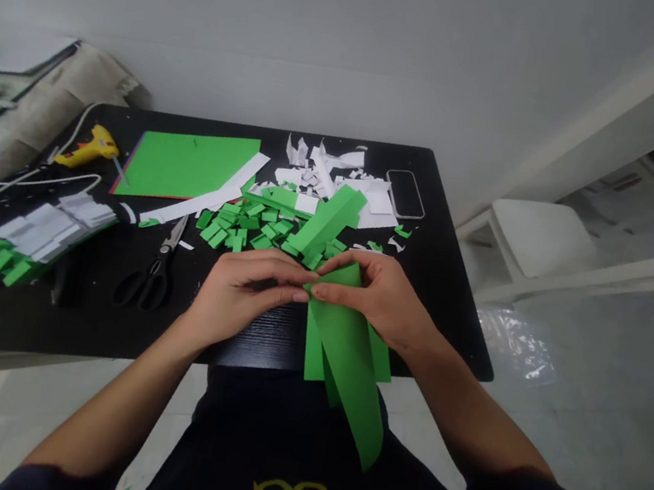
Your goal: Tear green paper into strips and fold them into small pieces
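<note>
Both hands meet over the near edge of a black table (449,299). My left hand (248,286) and my right hand (378,295) pinch the top of a long green paper strip (353,367) that hangs down toward my lap. Fingers of both hands are closed on the paper's upper edge. Just beyond the hands lies a folded green strip (328,220) on a heap of small green paper pieces (248,228).
Black scissors (151,274) lie left of my hands. A green sheet (187,163), a yellow glue gun (89,147) with cable, white scraps (327,170), a phone (406,194) and stacked white and green pieces (33,238) cover the table. A white stool (538,238) stands to the right.
</note>
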Demonstrator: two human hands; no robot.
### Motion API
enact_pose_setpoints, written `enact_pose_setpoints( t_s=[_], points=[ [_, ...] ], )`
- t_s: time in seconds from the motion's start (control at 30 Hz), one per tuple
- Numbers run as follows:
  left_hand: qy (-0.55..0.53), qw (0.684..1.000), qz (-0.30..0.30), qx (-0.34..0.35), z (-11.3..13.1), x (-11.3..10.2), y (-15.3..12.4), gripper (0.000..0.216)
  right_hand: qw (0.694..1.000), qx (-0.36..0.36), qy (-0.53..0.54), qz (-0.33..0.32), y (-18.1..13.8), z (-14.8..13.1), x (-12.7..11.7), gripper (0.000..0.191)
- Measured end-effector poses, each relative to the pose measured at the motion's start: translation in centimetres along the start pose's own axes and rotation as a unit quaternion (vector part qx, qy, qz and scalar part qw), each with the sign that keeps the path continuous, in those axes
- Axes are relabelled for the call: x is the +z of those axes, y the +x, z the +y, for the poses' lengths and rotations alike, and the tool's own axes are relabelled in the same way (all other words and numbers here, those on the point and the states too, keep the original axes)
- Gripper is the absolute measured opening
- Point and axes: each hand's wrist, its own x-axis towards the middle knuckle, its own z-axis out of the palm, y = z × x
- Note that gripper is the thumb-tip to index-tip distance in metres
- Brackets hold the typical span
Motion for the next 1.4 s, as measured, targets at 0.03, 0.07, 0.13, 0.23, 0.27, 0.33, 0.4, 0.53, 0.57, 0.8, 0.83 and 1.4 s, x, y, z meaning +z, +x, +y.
enact_pose_setpoints(
  t_s=[0.03, 0.07, 0.13, 0.23, 0.27, 0.33, 0.4, 0.53, 0.57, 0.8, 0.83, 1.4],
  points=[
    [0.001, 1.0, -0.001, -0.002, 0.03, -0.01, 0.02, 0.015, 1.0, 0.0, -0.003, 0.0, -0.01, 0.0, 0.0, 0.033],
    [0.003, 1.0, -0.002, -0.004, 0.06, -0.02, 0.05, 0.014, 1.0, -0.001, -0.005, 0.001, -0.02, 0.01, 0.01, 0.033],
    [0.007, 1.0, -0.004, -0.005, 0.1, -0.03, 0.08, 0.012, 1.0, -0.003, -0.005, 0.002, -0.03, -0.01, 0.05, 0.033],
    [0.01, 1.0, -0.005, -0.005, 0.11, -0.04, 0.09, 0.012, 1.0, -0.004, 0.001, -0.001, -0.05, -0.04, 0.11, 0.033],
    [0.01, 1.0, -0.007, -0.004, 0.1, -0.04, 0.09, 0.012, 1.0, -0.002, 0.003, -0.002, -0.06, -0.05, 0.12, 0.033],
    [0.01, 1.0, -0.008, -0.005, 0.07, -0.04, 0.07, 0.012, 1.0, 0.0, 0.004, -0.003, -0.07, -0.03, 0.12, 0.034],
    [0.011, 1.0, -0.011, -0.004, 0.05, -0.04, 0.05, 0.011, 1.0, 0.0, 0.001, -0.001, -0.07, 0.0, 0.1, 0.036],
    [0.012, 1.0, -0.011, -0.002, 0.04, -0.04, 0.05, 0.013, 1.0, -0.006, -0.006, 0.004, -0.1, -0.04, 0.1, 0.036],
    [0.012, 1.0, -0.01, -0.003, 0.05, -0.03, 0.05, 0.013, 1.0, -0.007, -0.008, 0.005, -0.13, -0.1, 0.11, 0.035],
    [0.008, 1.0, -0.012, 0.001, 0.13, 0.05, 0.08, 0.014, 1.0, -0.004, 0.001, 0.004, -0.19, -0.17, 0.19, 0.033],
    [0.009, 1.0, -0.012, 0.001, 0.14, 0.05, 0.08, 0.014, 1.0, -0.005, -0.002, 0.006, -0.17, -0.09, 0.17, 0.033],
    [0.015, 1.0, -0.009, 0.003, 0.24, 0.02, 0.13, 0.013, 1.0, -0.002, -0.002, 0.009, -0.09, 0.06, 0.07, 0.037]
  ],
)
